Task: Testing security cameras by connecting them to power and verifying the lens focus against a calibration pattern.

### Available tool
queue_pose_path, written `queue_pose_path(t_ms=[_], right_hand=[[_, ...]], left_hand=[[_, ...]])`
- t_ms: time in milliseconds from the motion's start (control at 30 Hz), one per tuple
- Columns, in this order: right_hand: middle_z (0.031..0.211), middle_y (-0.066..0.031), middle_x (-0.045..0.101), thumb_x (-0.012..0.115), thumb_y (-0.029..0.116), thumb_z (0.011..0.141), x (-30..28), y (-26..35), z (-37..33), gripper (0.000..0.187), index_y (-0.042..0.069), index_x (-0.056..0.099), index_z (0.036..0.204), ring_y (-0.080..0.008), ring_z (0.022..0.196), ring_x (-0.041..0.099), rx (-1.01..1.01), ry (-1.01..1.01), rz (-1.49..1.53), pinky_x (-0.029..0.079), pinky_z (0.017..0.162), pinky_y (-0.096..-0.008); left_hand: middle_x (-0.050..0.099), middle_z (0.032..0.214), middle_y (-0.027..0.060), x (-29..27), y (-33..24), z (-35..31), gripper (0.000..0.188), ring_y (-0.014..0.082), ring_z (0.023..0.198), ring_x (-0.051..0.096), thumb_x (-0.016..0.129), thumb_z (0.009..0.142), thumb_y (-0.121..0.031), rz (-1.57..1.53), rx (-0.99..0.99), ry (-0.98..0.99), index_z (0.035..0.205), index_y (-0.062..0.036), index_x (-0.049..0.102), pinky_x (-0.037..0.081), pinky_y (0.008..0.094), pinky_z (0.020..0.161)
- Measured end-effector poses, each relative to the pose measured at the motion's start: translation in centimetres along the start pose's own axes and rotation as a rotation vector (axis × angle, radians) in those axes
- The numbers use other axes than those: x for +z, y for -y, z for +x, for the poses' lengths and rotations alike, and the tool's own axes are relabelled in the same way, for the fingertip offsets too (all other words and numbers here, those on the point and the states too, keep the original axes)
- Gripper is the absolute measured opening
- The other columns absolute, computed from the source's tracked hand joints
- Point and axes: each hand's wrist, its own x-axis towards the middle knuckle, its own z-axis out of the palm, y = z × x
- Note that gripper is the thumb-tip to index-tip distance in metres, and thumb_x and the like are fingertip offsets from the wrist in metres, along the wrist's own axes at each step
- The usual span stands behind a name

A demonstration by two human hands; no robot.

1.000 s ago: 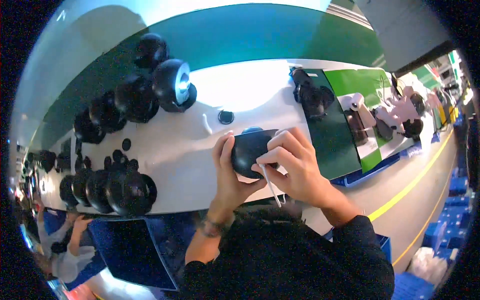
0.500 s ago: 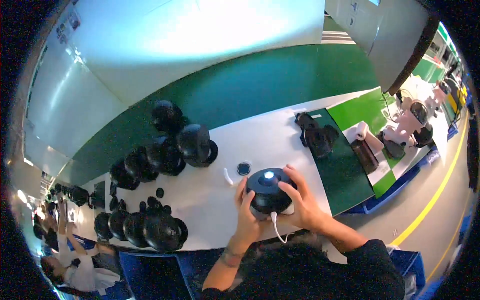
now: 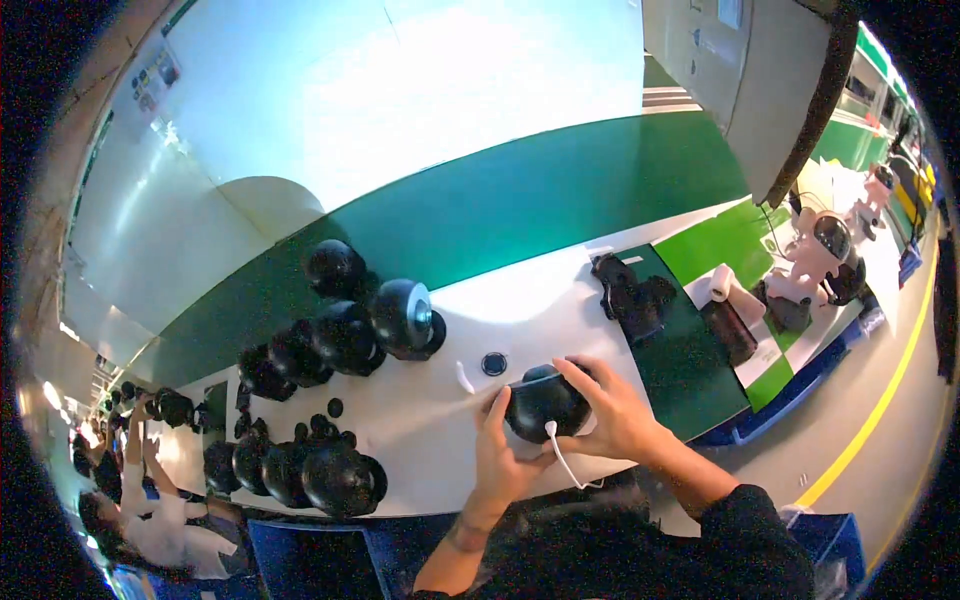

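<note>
- Black, glossy, round-bodied device (image 3: 545, 408): held in both hands above the near part of the white tabletop (image 3: 440, 470), right of the scene's middle.
- Surface: dark and smooth, with a soft sheen on the near side; a paler edge shows along the top.
- Attitude: tilted, top turned away to the far side; details of that face cannot be told.
- Thin white cable (image 3: 563, 460): its plug meets the near side of the device; the lead loops down toward the right.
- Left hand (image 3: 500, 455): curled around the left side, gripping the body.
- Right hand (image 3: 615, 415): bent over the upper right edge and under the near side, pinching the body between.
- Flat, round black disc (image 3: 494, 363): lies on the tabletop, far and left of the device, apart from it.
- Small, curved white strip (image 3: 465, 378): lies just left of the disc.
- Black, rounded units (image 3: 335, 478): grouped at left, near and far.
</note>
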Motion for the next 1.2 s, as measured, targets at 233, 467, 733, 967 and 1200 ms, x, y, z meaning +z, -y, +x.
queue_pose_path(t_ms=[233, 467, 733, 967, 1200], right_hand=[[0.132, -0.0284, 0.046, 0.088, 0.046, 0.063, -0.3, 0.4, 0.3, 0.110, 0.005, 0.031, 0.148, -0.0458, 0.118, 0.052, 0.170, 0.158, 0.043, 0.045, 0.098, -0.0486], [0.139, -0.0286, 0.037, 0.091, 0.035, 0.061, 0.4, -0.4, -0.3, 0.108, 0.004, 0.029, 0.144, -0.0480, 0.123, 0.047, 0.007, 0.014, 0.127, 0.043, 0.104, -0.0491], [0.143, -0.0282, 0.034, 0.092, 0.024, 0.055, 1.2, -2.9, -1.6, 0.105, 0.010, 0.033, 0.140, -0.0482, 0.130, 0.040, -0.248, -0.180, 0.025, 0.040, 0.107, -0.0508], [0.146, -0.0273, 0.032, 0.092, 0.024, 0.056, 0.4, -4.9, -0.7, 0.108, 0.009, 0.031, 0.143, -0.0465, 0.133, 0.037, -0.173, -0.125, 0.156, 0.036, 0.110, -0.0504], [0.147, -0.0241, 0.033, 0.093, 0.035, 0.057, 0.8, -6.6, 0.0, 0.110, 0.009, 0.032, 0.144, -0.0393, 0.134, 0.040, -0.190, -0.074, 0.235, 0.034, 0.110, -0.0471]], left_hand=[[0.054, 0.125, 0.0214, -1.5, -1.8, 1.2, 0.105, 0.0383, 0.114, 0.054, 0.091, 0.064, -0.034, 0.073, -0.097, 0.080, 0.145, 0.0005, 0.034, 0.049, 0.0424, 0.094], [0.045, 0.137, 0.0197, -3.4, -1.2, 2.0, 0.096, 0.0390, 0.126, 0.047, 0.087, 0.069, -0.025, 0.006, -0.098, 0.260, 0.147, -0.0061, 0.034, 0.046, 0.0451, 0.100], [0.040, 0.148, 0.0196, -6.1, 6.3, 3.5, 0.081, 0.0410, 0.132, 0.042, 0.084, 0.072, -0.023, 0.335, -0.054, 0.276, 0.143, -0.0131, 0.045, 0.039, 0.0477, 0.108], [0.049, 0.142, 0.0187, -4.9, 9.8, 4.6, 0.052, 0.0380, 0.126, 0.051, 0.078, 0.079, -0.021, 0.322, -0.251, 0.430, 0.128, -0.0149, 0.062, 0.046, 0.0466, 0.101], [0.063, 0.122, 0.0139, -7.9, 6.8, 3.2, 0.036, 0.0254, 0.107, 0.061, 0.072, 0.083, -0.015, -0.015, -0.261, 0.293, 0.119, -0.0125, 0.068, 0.049, 0.0357, 0.090]])
